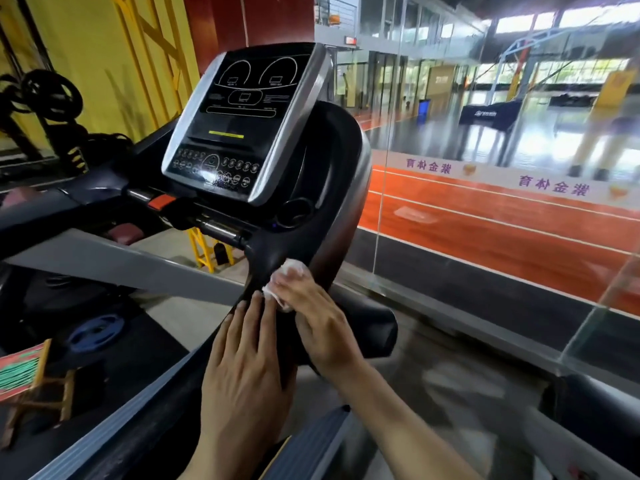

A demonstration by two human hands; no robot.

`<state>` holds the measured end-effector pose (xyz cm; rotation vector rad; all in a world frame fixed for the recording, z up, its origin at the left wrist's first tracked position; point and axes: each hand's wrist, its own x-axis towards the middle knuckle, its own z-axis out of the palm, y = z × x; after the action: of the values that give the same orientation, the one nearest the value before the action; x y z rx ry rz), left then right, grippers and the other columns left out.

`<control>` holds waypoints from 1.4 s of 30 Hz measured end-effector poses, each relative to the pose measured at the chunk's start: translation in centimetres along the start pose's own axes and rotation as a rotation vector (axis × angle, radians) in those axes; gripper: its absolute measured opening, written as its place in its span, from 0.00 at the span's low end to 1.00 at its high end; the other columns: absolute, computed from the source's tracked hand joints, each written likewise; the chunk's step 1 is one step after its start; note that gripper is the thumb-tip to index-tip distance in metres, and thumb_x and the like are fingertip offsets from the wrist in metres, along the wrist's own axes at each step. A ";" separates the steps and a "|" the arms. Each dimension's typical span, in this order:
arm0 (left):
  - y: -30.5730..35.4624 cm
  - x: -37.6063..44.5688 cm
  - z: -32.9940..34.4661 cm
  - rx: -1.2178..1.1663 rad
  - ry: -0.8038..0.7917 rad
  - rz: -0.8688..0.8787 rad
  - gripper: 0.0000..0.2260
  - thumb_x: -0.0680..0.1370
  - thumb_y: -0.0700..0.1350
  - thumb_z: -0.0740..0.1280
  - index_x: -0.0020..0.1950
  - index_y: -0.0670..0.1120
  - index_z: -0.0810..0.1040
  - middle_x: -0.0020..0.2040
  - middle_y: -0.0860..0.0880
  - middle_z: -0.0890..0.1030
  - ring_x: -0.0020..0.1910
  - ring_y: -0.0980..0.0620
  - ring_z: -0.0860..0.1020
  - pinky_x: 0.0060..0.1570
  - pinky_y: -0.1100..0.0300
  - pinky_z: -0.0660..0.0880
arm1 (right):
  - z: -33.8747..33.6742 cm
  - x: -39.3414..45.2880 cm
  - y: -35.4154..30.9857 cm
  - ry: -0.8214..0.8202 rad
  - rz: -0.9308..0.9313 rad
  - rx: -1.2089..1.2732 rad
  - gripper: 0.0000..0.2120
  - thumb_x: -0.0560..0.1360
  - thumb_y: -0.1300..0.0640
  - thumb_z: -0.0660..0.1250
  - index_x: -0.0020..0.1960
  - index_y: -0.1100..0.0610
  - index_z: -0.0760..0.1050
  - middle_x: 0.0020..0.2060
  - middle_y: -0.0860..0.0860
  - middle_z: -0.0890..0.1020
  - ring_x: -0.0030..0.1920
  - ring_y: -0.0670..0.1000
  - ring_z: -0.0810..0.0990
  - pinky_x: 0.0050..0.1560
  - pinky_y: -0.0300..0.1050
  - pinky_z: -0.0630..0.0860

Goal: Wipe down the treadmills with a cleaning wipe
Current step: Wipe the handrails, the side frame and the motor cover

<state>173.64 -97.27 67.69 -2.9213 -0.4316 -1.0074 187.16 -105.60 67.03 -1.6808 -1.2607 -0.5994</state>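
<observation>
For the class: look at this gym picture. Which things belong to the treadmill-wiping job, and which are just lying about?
Part of the job:
white wipe under the right hand
left hand resting flat on the handrail
treadmill console

Just lying about:
blue weight plate on the floor
yellow stand
wooden stool
blue bin behind the glass

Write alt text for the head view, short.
A person's right hand presses a white cleaning wipe onto a treadmill's black handrail, while the left hand rests flat beside it. The console rises above; a glass wall stands to the right.
</observation>
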 end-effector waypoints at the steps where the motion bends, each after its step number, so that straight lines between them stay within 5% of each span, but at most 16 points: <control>1: 0.3 0.6 0.3 0.008 0.003 0.004 0.29 0.79 0.51 0.57 0.77 0.37 0.69 0.76 0.38 0.71 0.75 0.39 0.71 0.72 0.45 0.64 | -0.4 -0.4 0.5 -0.004 -0.049 0.020 0.20 0.81 0.72 0.61 0.72 0.63 0.72 0.72 0.55 0.73 0.76 0.53 0.66 0.76 0.53 0.64; 7: 1.6 1.8 1.2 0.030 0.051 -0.121 0.26 0.78 0.50 0.60 0.75 0.43 0.73 0.74 0.42 0.74 0.70 0.41 0.73 0.70 0.47 0.67 | -2.5 5.5 10.6 0.105 0.080 0.105 0.22 0.81 0.75 0.57 0.74 0.66 0.68 0.75 0.59 0.69 0.77 0.54 0.64 0.77 0.57 0.61; 11: 3.0 2.4 1.2 0.046 0.106 -0.203 0.23 0.80 0.51 0.58 0.73 0.44 0.76 0.72 0.45 0.76 0.68 0.41 0.76 0.67 0.48 0.68 | -5.8 10.6 17.1 0.239 0.357 0.199 0.25 0.80 0.66 0.52 0.77 0.63 0.64 0.75 0.50 0.66 0.75 0.42 0.62 0.76 0.36 0.58; 14: 4.0 2.8 1.7 0.032 0.160 -0.275 0.21 0.81 0.49 0.58 0.71 0.45 0.78 0.72 0.47 0.77 0.68 0.41 0.76 0.68 0.45 0.70 | -5.7 10.7 18.5 0.314 0.414 0.237 0.25 0.80 0.71 0.52 0.77 0.64 0.64 0.76 0.51 0.66 0.74 0.36 0.61 0.73 0.30 0.56; 17: 4.7 3.0 2.0 0.034 0.189 -0.303 0.20 0.81 0.46 0.59 0.71 0.44 0.77 0.72 0.47 0.76 0.69 0.40 0.75 0.68 0.42 0.70 | -2.4 6.5 14.3 0.329 0.272 0.311 0.22 0.80 0.74 0.53 0.73 0.69 0.67 0.74 0.59 0.68 0.77 0.44 0.62 0.78 0.44 0.57; 21: 5.5 3.0 2.4 0.046 0.162 -0.355 0.21 0.80 0.42 0.60 0.72 0.43 0.76 0.72 0.45 0.75 0.71 0.40 0.73 0.70 0.41 0.68 | -0.5 0.3 10.4 0.081 -0.010 0.282 0.23 0.79 0.76 0.57 0.74 0.66 0.68 0.75 0.60 0.69 0.77 0.57 0.64 0.75 0.63 0.63; 28: 5.1 2.2 1.4 0.081 0.052 -0.312 0.26 0.79 0.36 0.58 0.78 0.45 0.69 0.79 0.49 0.68 0.79 0.48 0.64 0.77 0.48 0.61 | -1.1 7.4 14.7 0.393 0.333 0.441 0.23 0.80 0.77 0.52 0.74 0.69 0.67 0.75 0.62 0.67 0.78 0.60 0.62 0.78 0.58 0.60; 33: 4.6 1.8 2.0 0.124 0.020 -0.279 0.29 0.77 0.35 0.58 0.79 0.43 0.67 0.80 0.46 0.65 0.79 0.44 0.64 0.75 0.41 0.63 | 1.0 2.1 8.1 0.240 0.095 0.378 0.22 0.81 0.74 0.56 0.73 0.67 0.68 0.74 0.59 0.69 0.77 0.57 0.65 0.76 0.64 0.61; 36: 4.1 1.6 2.0 0.135 0.020 -0.252 0.30 0.75 0.36 0.57 0.80 0.43 0.65 0.81 0.46 0.64 0.80 0.44 0.63 0.76 0.42 0.62 | 1.9 0.0 6.3 0.135 -0.073 0.273 0.20 0.80 0.73 0.62 0.71 0.63 0.73 0.71 0.56 0.74 0.75 0.53 0.68 0.76 0.57 0.63; 39: 3.8 1.6 1.9 0.130 0.010 -0.221 0.31 0.76 0.37 0.56 0.80 0.42 0.64 0.81 0.45 0.63 0.80 0.44 0.63 0.75 0.41 0.63 | 0.4 3.7 9.0 0.187 -0.005 0.217 0.18 0.81 0.72 0.59 0.69 0.65 0.75 0.70 0.58 0.75 0.76 0.50 0.67 0.77 0.53 0.61; 42: 3.4 1.6 1.6 0.116 -0.004 -0.185 0.31 0.75 0.34 0.57 0.80 0.41 0.64 0.81 0.44 0.64 0.80 0.44 0.63 0.75 0.41 0.63 | -1.0 6.6 11.0 0.295 0.179 0.198 0.22 0.79 0.77 0.55 0.71 0.66 0.72 0.72 0.59 0.73 0.76 0.55 0.66 0.75 0.59 0.65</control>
<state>176.71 -99.98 67.61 -2.8218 -0.7461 -0.9587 199.76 -103.92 68.59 -1.4609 -0.9171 -0.5701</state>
